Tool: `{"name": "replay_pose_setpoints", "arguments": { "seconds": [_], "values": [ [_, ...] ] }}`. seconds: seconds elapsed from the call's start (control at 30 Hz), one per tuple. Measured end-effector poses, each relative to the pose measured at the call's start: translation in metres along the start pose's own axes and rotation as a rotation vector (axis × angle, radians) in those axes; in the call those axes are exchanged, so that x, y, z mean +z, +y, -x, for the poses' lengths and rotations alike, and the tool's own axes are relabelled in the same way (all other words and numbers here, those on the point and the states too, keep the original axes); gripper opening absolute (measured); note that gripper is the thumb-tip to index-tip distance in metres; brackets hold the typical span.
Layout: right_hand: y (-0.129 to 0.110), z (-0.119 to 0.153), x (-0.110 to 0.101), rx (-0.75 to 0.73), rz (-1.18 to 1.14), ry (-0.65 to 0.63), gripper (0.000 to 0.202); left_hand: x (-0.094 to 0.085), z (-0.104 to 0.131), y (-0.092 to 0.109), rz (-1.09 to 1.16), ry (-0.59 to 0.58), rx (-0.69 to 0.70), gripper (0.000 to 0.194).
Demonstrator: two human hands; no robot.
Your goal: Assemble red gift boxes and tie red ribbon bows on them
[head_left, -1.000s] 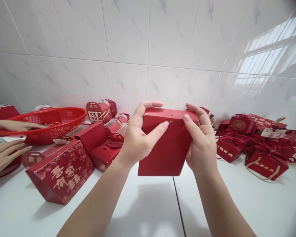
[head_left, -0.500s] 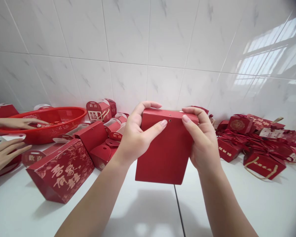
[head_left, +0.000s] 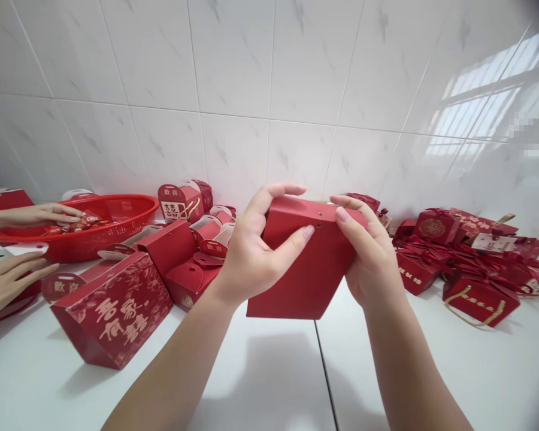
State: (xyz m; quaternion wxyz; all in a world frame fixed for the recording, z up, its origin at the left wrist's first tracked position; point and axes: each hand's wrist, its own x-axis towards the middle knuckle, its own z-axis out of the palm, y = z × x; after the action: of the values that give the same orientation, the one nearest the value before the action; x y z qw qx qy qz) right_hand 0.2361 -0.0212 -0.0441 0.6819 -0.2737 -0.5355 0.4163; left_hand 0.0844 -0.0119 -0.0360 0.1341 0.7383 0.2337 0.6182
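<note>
A plain red gift box (head_left: 296,275) is held up above the white table, its folded top edge tilted toward me. Two small holes show near that edge, one on the top strip and one on the face. My left hand (head_left: 256,251) grips the box's left upper corner, thumb flat on the face beside the lower hole and fingers over the top. My right hand (head_left: 372,245) is closed on the right upper corner, thumb on the front and fingers behind. The far side of the box is hidden.
Left stand a printed red gift box (head_left: 121,305), several other red boxes (head_left: 184,203) and a red plastic basket (head_left: 130,215). Another person's hands (head_left: 13,272) work at the basket, one holding small red packets. Ribboned boxes (head_left: 480,296) are piled on the right.
The box in my hands has tipped, its bottom edge rising and its top shifting slightly right. The other person's hand has lifted small red packets in the basket.
</note>
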Motion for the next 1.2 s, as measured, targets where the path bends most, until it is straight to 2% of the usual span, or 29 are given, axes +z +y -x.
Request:
{"name": "replay_pose_setpoints", "arguments": {
  "seconds": [0.1,0.17,0.23,0.33,0.4,0.47,0.53,0.6,0.67,0.73,0.8,1.0,1.2],
  "values": [
    [0.001,-0.002,-0.001,-0.005,-0.039,-0.042,0.022,0.003,0.001,-0.003,0.019,-0.008,0.14,0.056],
    [0.003,-0.004,-0.002,-0.07,-0.087,-0.061,0.016,0.007,0.002,-0.005,0.052,-0.05,0.197,0.067],
    [0.006,-0.004,0.0,-0.198,-0.141,0.01,0.013,0.012,0.003,-0.007,0.045,-0.047,0.272,0.059],
    [0.006,-0.004,0.001,-0.345,-0.236,0.199,0.032,0.019,0.005,-0.007,0.034,-0.047,0.455,0.033],
    [0.005,-0.005,-0.001,-0.349,-0.275,0.292,0.042,0.02,0.006,-0.003,0.047,-0.209,0.507,0.023],
    [0.002,-0.007,-0.006,-0.33,-0.26,0.292,0.046,0.018,0.006,0.003,0.106,-0.427,0.461,0.027],
    [-0.001,-0.009,-0.013,-0.329,-0.221,0.206,0.047,0.015,0.006,0.008,0.198,-0.519,0.383,0.032],
    [-0.003,-0.01,-0.016,-0.309,-0.198,0.102,0.047,0.014,0.006,0.012,0.229,-0.5,0.282,0.025],
    [-0.004,-0.01,-0.017,-0.268,-0.199,0.042,0.047,0.016,0.007,0.013,0.171,-0.479,0.138,0.019],
    [-0.004,-0.007,-0.014,-0.232,-0.209,0.018,0.046,0.019,0.008,0.012,0.093,-0.485,0.01,0.019],
    [-0.002,-0.004,-0.01,-0.224,-0.209,0.032,0.044,0.023,0.009,0.011,0.057,-0.515,-0.06,0.019],
    [0.002,0.001,-0.004,-0.282,-0.039,0.14,0.037,0.026,0.01,0.016,0.063,-0.613,-0.14,0.014],
    [0.002,-0.001,-0.005,-0.314,0.024,0.132,0.039,0.024,0.009,0.015,0.027,-0.642,-0.128,0.011]
  ]
}}
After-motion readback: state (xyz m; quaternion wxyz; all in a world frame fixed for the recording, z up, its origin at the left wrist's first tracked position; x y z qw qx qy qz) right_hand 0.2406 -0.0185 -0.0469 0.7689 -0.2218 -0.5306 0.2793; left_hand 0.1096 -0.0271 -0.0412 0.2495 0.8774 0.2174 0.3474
